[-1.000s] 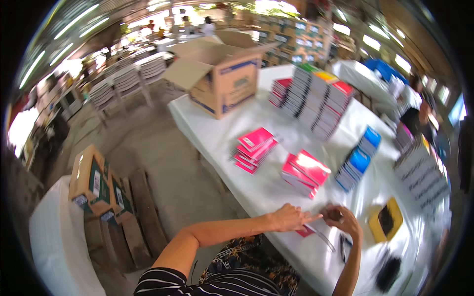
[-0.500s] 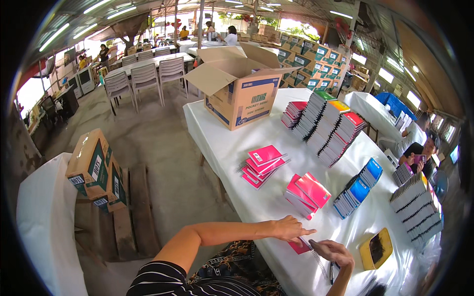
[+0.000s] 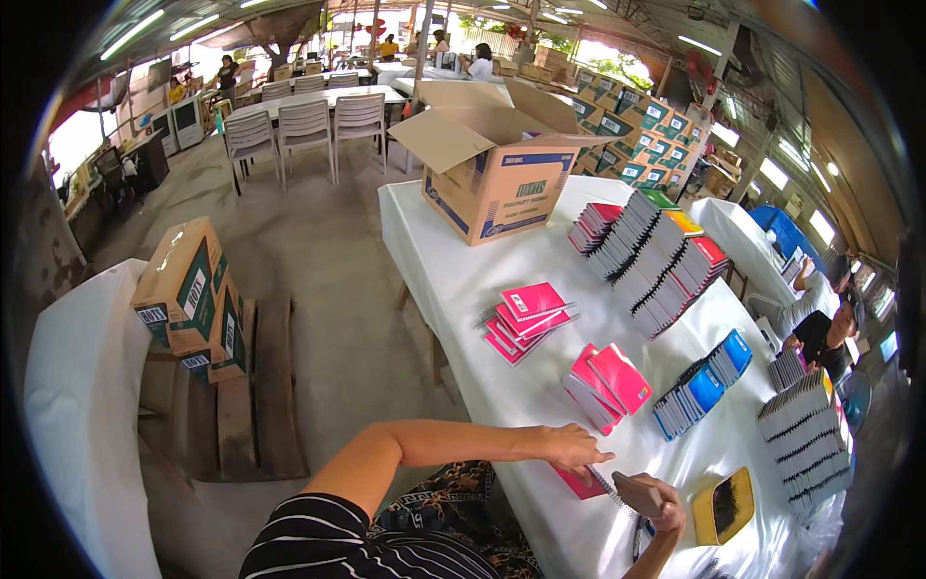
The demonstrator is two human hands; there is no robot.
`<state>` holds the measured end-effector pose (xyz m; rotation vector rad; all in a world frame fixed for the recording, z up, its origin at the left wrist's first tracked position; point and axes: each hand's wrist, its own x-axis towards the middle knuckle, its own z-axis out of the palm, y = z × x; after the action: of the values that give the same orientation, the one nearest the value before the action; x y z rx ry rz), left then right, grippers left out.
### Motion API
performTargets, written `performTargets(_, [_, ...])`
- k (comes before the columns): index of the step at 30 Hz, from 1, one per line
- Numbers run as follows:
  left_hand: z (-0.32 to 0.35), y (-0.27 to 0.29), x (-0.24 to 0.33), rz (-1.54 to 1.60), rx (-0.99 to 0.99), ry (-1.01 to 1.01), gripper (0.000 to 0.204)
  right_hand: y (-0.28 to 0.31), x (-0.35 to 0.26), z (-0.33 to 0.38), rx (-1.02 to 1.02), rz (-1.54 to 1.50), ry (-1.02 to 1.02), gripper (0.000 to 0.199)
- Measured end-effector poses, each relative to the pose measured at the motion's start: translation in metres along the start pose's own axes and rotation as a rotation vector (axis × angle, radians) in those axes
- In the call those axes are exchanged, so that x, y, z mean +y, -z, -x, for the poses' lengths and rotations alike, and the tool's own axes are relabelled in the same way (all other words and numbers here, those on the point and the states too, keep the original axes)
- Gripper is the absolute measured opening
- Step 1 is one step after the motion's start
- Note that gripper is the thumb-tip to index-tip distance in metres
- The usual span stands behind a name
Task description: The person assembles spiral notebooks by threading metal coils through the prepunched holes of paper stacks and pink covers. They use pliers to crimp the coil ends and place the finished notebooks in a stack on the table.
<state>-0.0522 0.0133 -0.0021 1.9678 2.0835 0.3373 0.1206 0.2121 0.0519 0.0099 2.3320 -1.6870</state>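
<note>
A pink spiral notebook [image 3: 585,482] lies at the table's near edge, its wire binding running down to the right. My left hand [image 3: 575,447] is over its upper part, index finger stretched to the right and the other fingers curled down onto it. My right hand [image 3: 656,502] is at the binding side, its fingers bent together; what they hold, if anything, is hidden. A slim dark tool [image 3: 639,537] lies below the right hand. Just beyond my hands sits a small pile of pink notebooks [image 3: 608,381], with another pink pile [image 3: 526,318] farther left.
Blue notebooks [image 3: 702,386] stand beyond my right hand, near a yellow container [image 3: 723,507] with dark contents. Tall notebook stacks [image 3: 805,439] line the right side; more [image 3: 656,256] stand farther back. An open carton [image 3: 502,193] occupies the table's far left. Co-workers are at the right.
The view has turned slightly left, so the table appears farther right. My right hand's fingers have come up and closed more; my left hand stays over the notebook.
</note>
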Motion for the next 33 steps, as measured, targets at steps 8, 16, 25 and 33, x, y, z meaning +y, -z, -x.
performTargets(8, [0.006, 0.010, -0.004, -0.117, 0.140, 0.027, 0.082, 0.000, 0.002, -0.020, -0.038, 0.081, 0.012, 0.063])
performTargets(16, [0.011, 0.009, -0.028, 0.149, 0.146, 0.083, 0.087, 0.014, 0.031, -0.039, -0.053, 0.242, -0.034, 0.063])
performTargets(25, [0.021, -0.020, -0.026, 0.794, 0.563, 0.079, 0.113, 0.013, 0.018, -0.043, -0.076, 0.063, 0.065, 0.060])
performTargets(33, [0.028, -0.024, -0.021, 0.951, 0.566, 0.095, 0.104, 0.001, 0.002, -0.055, -0.055, 0.075, 0.070, 0.056])
